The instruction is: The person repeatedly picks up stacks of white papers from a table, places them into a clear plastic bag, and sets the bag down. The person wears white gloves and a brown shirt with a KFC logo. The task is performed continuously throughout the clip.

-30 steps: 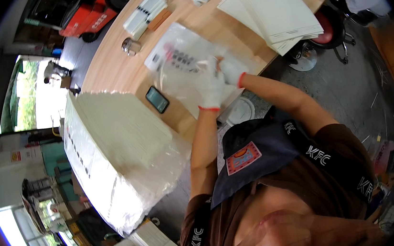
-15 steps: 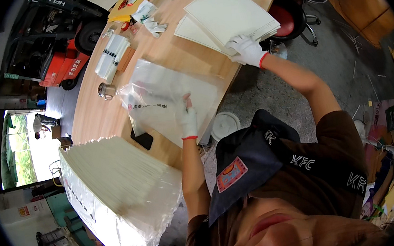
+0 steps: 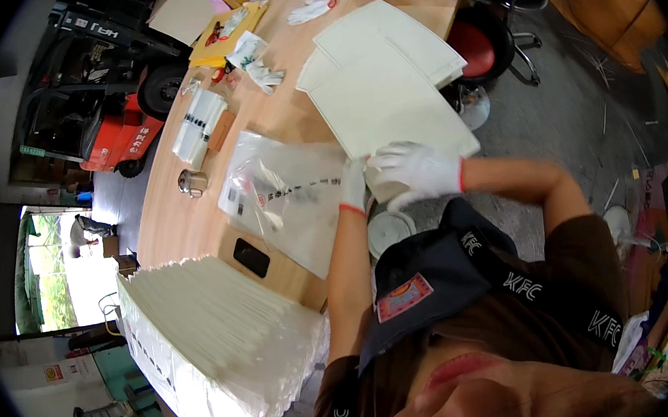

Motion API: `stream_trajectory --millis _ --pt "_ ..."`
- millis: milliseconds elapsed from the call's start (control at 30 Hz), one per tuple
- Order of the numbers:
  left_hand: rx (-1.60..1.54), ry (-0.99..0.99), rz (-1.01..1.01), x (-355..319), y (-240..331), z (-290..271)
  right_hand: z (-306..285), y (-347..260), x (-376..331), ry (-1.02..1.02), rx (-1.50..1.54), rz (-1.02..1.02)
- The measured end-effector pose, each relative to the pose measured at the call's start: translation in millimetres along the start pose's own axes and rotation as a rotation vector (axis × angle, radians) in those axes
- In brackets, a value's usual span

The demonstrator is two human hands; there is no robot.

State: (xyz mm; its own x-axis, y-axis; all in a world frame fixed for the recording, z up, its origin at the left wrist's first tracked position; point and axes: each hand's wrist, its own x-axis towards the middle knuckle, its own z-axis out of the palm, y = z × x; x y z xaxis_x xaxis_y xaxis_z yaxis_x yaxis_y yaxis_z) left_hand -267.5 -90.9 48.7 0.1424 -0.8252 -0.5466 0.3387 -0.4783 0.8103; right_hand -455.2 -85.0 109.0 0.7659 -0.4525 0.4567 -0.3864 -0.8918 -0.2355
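Observation:
My right hand (image 3: 415, 169), in a white glove with a red cuff, grips the near edge of a flat cream sheet (image 3: 388, 105). This sheet slants over other cream sheets (image 3: 423, 48) at the table's right side. Close beside it, my left hand (image 3: 354, 186), gloved alike, is closed at the sheet's near-left corner; its fingertips are partly hidden. A clear plastic bag (image 3: 288, 201) with dark print lies flat to the left of my left hand, partly under that wrist.
A tall stack of bagged cream sheets (image 3: 216, 327) stands at the near left, beside a black phone (image 3: 251, 256). Farther back are a glass jar (image 3: 192, 183), bundled plastic bags (image 3: 199, 121) and loose gloves (image 3: 312, 10). A red stool (image 3: 473, 49) stands right; a forklift (image 3: 118, 129) is parked left.
My right hand has drawn the cream sheet toward me, turning it across the others. My left hand has moved off the bag to the right, meeting the sheet's near corner.

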Motion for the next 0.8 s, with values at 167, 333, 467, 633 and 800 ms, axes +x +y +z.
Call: stream_trajectory --millis 167,333,467,633,800 --pt "0.309 -0.261 -0.013 -31 39 -66 28 66 -71 0.131 1.448 0.961" --pt "1.055 -0.107 0.513 -56 -3 -12 60 12 -25 0.240 1.331 0.902" --pt "0.808 -0.303 0.231 -82 -3 16 77 10 -13 0.281 1.092 0.999" --pt "-0.282 -0.143 0.326 -108 66 -72 -21 11 0 -0.089 0.430 0.656" --pt "-0.119 -0.050 0.646 -166 124 -137 -58 -8 35 -0.257 -0.033 -0.120"
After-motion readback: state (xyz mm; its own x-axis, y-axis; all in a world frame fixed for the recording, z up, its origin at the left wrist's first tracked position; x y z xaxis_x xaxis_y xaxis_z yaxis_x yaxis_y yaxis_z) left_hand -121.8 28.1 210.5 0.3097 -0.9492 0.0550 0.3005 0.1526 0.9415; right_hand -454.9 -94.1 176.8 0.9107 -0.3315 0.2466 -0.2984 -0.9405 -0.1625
